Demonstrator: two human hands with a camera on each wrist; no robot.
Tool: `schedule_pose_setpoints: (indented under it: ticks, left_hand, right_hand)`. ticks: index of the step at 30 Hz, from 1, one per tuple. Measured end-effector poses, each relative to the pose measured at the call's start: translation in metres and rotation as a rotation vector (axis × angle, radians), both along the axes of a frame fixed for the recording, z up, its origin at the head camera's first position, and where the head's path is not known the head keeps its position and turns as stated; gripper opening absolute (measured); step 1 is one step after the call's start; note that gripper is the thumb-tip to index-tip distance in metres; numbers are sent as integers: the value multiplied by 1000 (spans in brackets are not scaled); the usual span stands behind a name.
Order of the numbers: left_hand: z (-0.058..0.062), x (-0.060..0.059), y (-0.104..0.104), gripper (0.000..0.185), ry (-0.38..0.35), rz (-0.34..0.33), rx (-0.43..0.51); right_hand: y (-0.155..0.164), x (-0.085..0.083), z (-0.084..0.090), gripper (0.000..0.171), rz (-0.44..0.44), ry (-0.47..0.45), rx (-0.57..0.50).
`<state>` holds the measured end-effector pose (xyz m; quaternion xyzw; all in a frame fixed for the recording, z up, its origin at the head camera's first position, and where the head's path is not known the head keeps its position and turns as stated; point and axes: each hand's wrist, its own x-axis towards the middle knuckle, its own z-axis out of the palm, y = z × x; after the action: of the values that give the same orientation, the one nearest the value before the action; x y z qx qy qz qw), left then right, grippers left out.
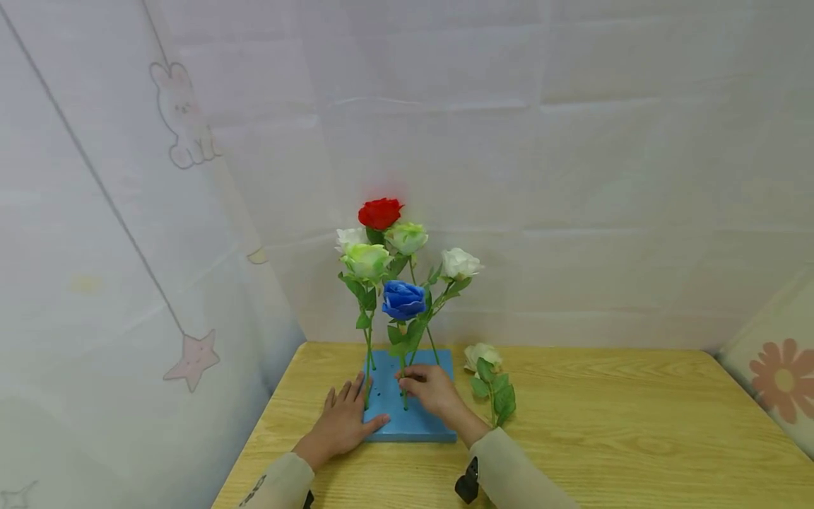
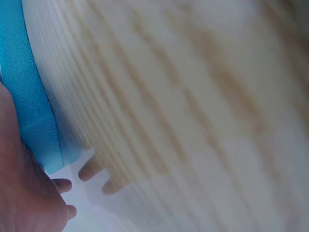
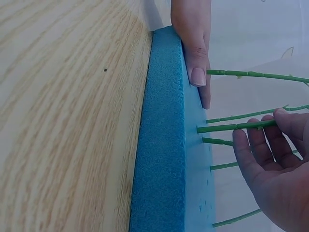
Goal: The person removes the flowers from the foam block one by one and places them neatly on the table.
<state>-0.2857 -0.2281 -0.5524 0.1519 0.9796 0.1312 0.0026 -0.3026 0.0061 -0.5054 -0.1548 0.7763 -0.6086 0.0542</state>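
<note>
One blue rose, stem upright, bloom up, right hand pinching stem, left hand splayed against board

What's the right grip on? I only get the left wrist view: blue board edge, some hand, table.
Observer: The right grip pinches the green stem of the blue rose.
Operator: Is that stem touching the board?
Observer: Yes. In the right wrist view its lower end meets the face of the blue board; how deep it sits I can't tell.
Operator: Any rose off the board?
Observer: One. A whitish rose lies on the table to the right of it.
</note>
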Motion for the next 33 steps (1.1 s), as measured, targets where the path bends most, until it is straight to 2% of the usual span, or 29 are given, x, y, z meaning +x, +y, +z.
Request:
schedule_pose_setpoints:
  ticks: [7,14,20,23,28,33]
  left_hand:
    - [0,0,1,96,-9,10,-25]
    - [-2,-2,1,94,6,-4,-13]
    - [-4,-4,0,96,-17,5,-15]
    - [-4,-4,0,97,-22,-1,-18]
    - [-5,-4,-1,99,-4,-14,-18]
    - [0,-3,0,97,-2,-2,-19]
  right_hand:
    - [1,3,0,21,-5,51,13]
    - [1,6,4,21,1,160,34]
    - [3,8,3,22,4,171,10]
    - [3,9,6,23,4,142,-28]
    - [6,10,29,25,14,120,-110]
    - [12,11,51,33,66,150,-171]
